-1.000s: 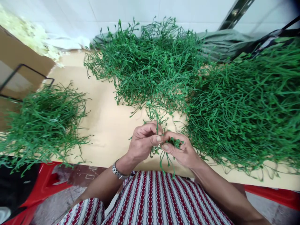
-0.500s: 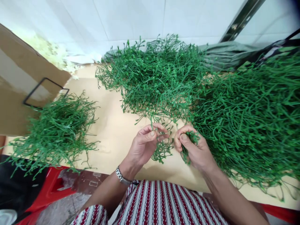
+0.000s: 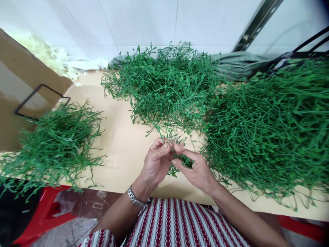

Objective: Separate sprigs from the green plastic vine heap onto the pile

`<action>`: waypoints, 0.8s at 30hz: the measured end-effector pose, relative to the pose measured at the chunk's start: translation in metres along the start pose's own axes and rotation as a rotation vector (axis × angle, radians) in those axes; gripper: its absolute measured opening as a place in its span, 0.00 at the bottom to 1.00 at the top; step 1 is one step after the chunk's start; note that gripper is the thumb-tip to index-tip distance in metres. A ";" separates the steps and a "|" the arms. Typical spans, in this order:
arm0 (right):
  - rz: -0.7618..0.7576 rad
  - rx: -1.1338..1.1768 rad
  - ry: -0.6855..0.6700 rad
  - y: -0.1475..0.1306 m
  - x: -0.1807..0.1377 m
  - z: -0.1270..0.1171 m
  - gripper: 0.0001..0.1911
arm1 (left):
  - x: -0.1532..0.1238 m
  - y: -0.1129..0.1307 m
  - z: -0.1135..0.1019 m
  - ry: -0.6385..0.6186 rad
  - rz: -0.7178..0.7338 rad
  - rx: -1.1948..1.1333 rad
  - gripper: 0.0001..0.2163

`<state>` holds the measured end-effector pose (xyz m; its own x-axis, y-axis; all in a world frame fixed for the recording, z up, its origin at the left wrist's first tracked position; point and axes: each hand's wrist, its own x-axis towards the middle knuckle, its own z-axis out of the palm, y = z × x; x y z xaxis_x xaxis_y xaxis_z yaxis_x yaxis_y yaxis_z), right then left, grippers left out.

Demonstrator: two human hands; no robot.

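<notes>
My left hand [image 3: 157, 161] pinches a thin green artificial stem [image 3: 159, 132] between thumb and forefinger, its upper part sticking out above the fingertips. My right hand [image 3: 195, 169] is brought up against the left one, fingertips meeting at the stem. In its curled palm lies a small bunch of green stem pieces [image 3: 187, 160], partly covered by the fingers. Beyond both hands spreads a loose heap of green plastic stems [image 3: 167, 82] with small knobbed tips. A larger pile of stems [image 3: 269, 133] lies to the right, close to my right hand.
Another pile of stems [image 3: 61, 144] overhangs the front edge of the table [image 3: 120, 137] at left. Behind it stand a cardboard box [image 3: 23, 85], a black wire frame [image 3: 42, 99] and pale yellow flowers [image 3: 48, 56]. A red stool [image 3: 43, 212] is below.
My right hand has moved left and now meets the left hand at the fingertips. The left hand keeps its pinch on the stem. The whole view has shifted slightly.
</notes>
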<state>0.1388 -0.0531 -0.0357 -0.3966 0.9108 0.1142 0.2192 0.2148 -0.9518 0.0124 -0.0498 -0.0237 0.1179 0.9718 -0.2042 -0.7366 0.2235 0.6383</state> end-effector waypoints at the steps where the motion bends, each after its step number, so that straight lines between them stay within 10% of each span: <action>1: -0.007 0.011 0.016 0.002 -0.001 0.001 0.05 | 0.000 0.000 0.001 0.012 0.002 -0.010 0.09; 16: -0.237 -0.434 -0.400 -0.006 0.002 -0.020 0.08 | 0.008 0.025 0.000 0.115 0.036 0.238 0.09; 24: -0.140 -0.140 -0.189 -0.028 -0.015 -0.067 0.07 | -0.004 0.059 -0.028 -0.098 -0.014 0.769 0.10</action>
<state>0.1983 -0.0494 0.0079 -0.5884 0.7896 0.1740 0.2663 0.3925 -0.8804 -0.0504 -0.0425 -0.0060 0.2085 0.9628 -0.1722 -0.0695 0.1902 0.9793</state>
